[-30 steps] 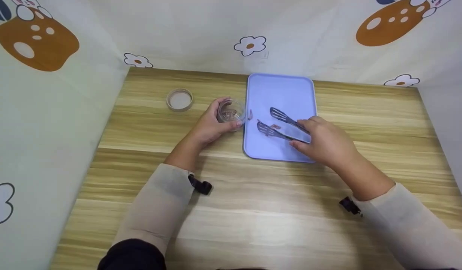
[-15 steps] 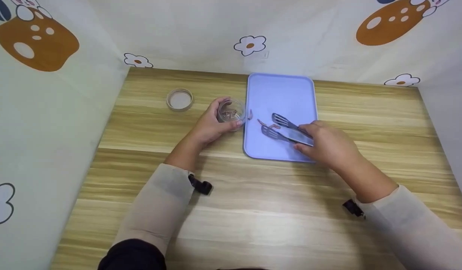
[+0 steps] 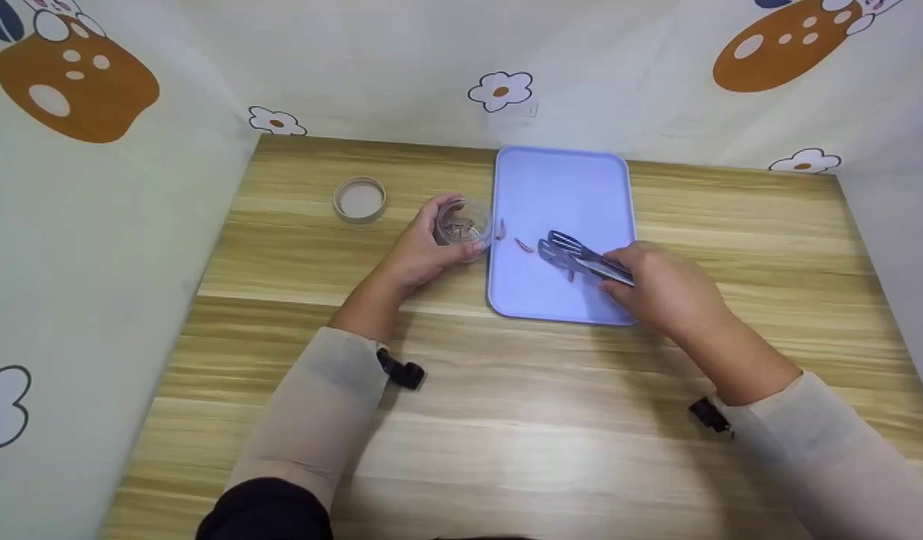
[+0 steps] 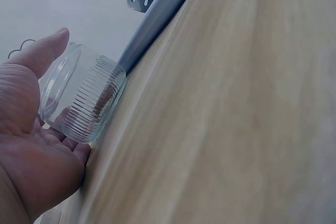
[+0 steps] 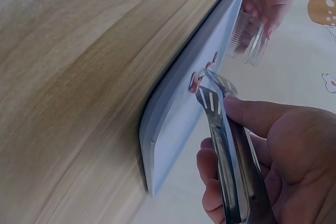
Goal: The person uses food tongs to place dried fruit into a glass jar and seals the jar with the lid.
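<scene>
My left hand (image 3: 424, 251) holds a clear ribbed glass jar (image 4: 84, 93) upright on the table, fingers and thumb around its sides. Small reddish-brown curled strips (image 3: 461, 227) lie in the jar. In my right hand (image 3: 663, 292) is a pair of metal tongs (image 5: 231, 156) with slotted ends, pinched nearly together low over the lavender tray (image 3: 558, 180). One small strip (image 5: 194, 82) shows right at the tongs' tips in the right wrist view; I cannot tell whether it is gripped. Two more strips lie on the tray, one (image 3: 524, 245) left of the tongs, another (image 3: 501, 229) by the left rim.
A round lid (image 3: 360, 200) lies left of the jar on the wood-grain table (image 3: 461, 420). The tray stands right beside the jar, its far edge near the patterned back wall (image 3: 386, 67). Side walls flank the table.
The tongs have moved slightly right, and their slotted ends have come together. The strip between them has shifted right and toward me with them. My left hand and the jar stay put.
</scene>
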The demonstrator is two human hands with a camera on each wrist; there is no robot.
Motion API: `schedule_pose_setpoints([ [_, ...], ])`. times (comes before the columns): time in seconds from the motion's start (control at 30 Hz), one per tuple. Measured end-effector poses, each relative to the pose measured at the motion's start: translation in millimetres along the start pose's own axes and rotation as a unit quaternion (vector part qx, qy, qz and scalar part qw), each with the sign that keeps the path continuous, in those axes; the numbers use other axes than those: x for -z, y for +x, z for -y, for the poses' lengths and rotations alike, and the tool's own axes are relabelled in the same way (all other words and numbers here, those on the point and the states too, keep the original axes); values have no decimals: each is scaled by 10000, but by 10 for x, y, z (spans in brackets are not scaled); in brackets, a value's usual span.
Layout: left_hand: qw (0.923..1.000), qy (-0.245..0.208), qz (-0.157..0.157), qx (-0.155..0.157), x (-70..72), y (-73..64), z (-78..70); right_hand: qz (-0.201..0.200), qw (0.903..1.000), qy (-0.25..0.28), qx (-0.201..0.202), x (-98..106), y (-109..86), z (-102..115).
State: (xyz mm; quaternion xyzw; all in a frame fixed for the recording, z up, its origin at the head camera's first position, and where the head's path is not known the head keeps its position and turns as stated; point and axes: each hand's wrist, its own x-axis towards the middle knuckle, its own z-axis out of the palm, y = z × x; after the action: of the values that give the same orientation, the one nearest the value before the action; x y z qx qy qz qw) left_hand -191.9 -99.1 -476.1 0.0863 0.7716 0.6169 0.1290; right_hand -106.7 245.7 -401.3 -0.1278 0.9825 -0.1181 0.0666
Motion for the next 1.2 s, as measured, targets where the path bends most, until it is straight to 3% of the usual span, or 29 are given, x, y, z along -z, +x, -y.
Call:
schedule_pose_setpoints([
  [0.43,9996,247,-29,131,3,9,3,-127,9998,-47,-134,-10,-88,-101],
  [0.9,9998,79,-17,155,7,4,8,-212,9993,61,-301,14,-175,-136],
  [1.2,9997,196,-15,155,13,4,6,-344,9992,15,-181,21,-170,-131],
])
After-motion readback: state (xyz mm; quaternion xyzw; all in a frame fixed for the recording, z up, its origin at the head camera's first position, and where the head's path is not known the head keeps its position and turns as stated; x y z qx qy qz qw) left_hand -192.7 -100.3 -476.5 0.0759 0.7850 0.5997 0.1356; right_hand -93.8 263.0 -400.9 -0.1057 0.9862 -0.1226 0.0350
